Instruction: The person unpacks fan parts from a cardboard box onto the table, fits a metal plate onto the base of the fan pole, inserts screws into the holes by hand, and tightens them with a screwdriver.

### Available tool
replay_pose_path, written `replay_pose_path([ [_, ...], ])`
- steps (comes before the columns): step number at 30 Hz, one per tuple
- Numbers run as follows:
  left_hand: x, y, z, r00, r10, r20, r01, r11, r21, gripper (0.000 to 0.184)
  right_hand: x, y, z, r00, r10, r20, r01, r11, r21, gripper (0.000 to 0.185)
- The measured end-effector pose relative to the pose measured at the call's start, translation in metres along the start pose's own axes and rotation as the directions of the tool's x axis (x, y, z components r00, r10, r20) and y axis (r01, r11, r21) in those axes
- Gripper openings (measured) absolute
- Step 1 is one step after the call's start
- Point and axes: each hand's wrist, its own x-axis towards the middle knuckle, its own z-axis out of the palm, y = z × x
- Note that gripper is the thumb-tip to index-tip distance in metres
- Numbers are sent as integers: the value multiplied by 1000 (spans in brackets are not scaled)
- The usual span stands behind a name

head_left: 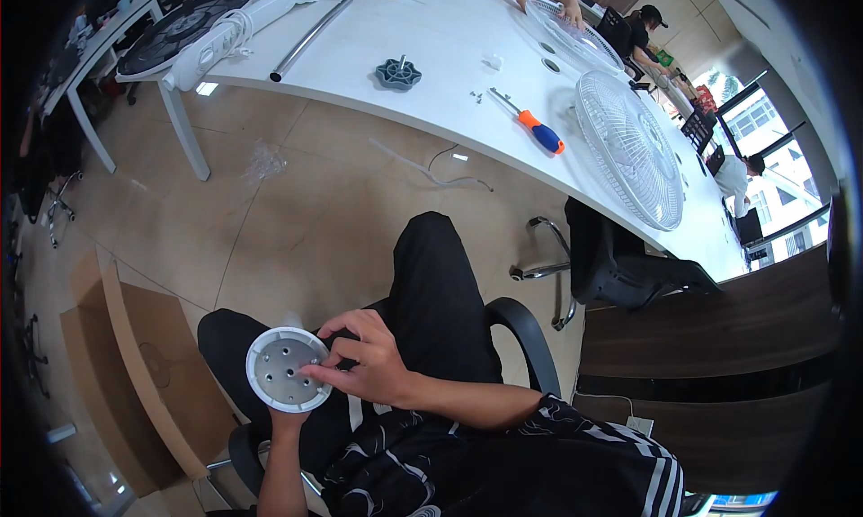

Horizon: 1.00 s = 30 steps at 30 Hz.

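Observation:
A white round housing (pixel 253 360) with a grey metal end plate (pixel 280 384) is held over my lap, its plate facing up. Several holes dot the plate. My left hand (pixel 286 420) supports the housing from below, its fingers mostly hidden behind it. My right hand (pixel 367 362) is at the right side of the rim, with bent fingers and its lowest fingertip over the plate near the middle holes. Whatever small thing those fingertips may pinch is too small to make out.
On the white table (pixel 360 45) lie a screwdriver (pixel 542 135), a dark knob (pixel 398 73), a metal tube (pixel 310 40), a fan grille (pixel 629 148) and a white fan stand part (pixel 225 40). A co-worker's hands touch another grille (pixel 575 36). An open cardboard box (pixel 153 373) stands left.

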Motion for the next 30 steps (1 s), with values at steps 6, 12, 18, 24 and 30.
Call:
replay_pose_path([
  [6,-4,-12,-13,996,85,6,-85,982,167,71,100,53,-87,949,17,-314,-69,986,-154,19],
  [12,-10,-22,-17,984,180,9,-173,933,316,71,226,242,-293,861,127,-492,-445,655,-610,17],
  [18,-10,-25,-13,972,232,-15,-207,892,402,72,249,295,-352,820,534,-208,-468,416,-780,27],
  [24,-11,-24,-11,976,202,-84,-166,934,317,71,246,295,-337,816,551,-174,-436,389,-811,20],
  [30,-13,-42,-16,961,252,-117,-169,864,475,76,248,275,-336,921,334,-202,-385,686,-618,23],
])
